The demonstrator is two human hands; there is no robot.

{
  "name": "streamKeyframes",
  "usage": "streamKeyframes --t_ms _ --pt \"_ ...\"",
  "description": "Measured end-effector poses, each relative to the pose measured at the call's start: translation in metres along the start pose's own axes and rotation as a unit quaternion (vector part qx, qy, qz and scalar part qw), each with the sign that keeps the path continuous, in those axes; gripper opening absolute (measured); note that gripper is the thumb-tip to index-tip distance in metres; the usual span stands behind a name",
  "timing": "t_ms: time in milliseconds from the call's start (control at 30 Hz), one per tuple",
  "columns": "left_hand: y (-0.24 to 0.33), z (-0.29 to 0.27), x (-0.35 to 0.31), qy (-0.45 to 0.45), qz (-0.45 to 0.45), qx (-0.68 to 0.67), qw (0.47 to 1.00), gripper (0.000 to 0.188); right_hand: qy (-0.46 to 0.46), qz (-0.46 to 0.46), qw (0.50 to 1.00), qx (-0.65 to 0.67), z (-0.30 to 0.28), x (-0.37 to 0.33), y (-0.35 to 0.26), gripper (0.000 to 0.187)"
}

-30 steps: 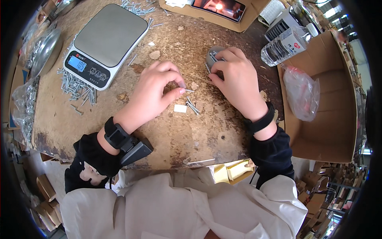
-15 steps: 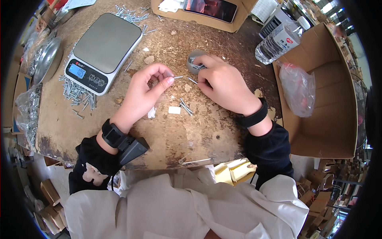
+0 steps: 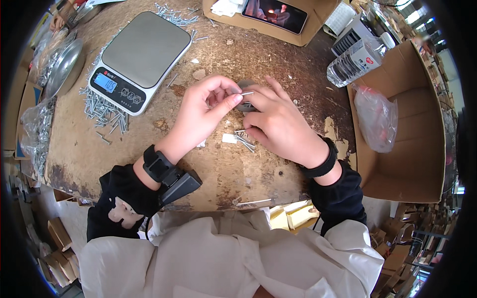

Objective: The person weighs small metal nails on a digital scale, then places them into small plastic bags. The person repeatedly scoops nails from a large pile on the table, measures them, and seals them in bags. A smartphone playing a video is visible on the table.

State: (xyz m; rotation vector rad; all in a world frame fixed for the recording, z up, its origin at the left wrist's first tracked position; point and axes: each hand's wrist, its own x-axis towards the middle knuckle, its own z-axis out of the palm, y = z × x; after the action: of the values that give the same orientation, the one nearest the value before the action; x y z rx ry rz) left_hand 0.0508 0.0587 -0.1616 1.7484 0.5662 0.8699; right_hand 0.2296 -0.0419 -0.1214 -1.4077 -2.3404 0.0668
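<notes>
Left fingers (image 3: 230, 103) pinch a slim metal screw (image 3: 247, 93) above scuffed wood (image 3: 233, 179).

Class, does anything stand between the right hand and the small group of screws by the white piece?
Nothing visible does. The right hand curls close beside those screws; the white piece lies on their other side, to the left.

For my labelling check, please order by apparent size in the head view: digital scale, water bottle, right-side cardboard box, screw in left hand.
1. Right-side cardboard box
2. Digital scale
3. Water bottle
4. Screw in the left hand, partly hidden
</notes>
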Motion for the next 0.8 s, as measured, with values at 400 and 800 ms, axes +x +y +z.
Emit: streamKeyframes --t_ms 400,800 --pt "-0.003 0.0 0.0 -0.046 0.004 -0.008 0.999 0.022 0.108 0.09 0.988 -0.056 -0.012 0.007 0.016 0.008" --pt "0.0 -0.02 -0.004 0.033 0.014 0.084 0.996 0.022 -0.1 0.169 0.981 -0.003 -0.016 -0.009 0.001 0.03"
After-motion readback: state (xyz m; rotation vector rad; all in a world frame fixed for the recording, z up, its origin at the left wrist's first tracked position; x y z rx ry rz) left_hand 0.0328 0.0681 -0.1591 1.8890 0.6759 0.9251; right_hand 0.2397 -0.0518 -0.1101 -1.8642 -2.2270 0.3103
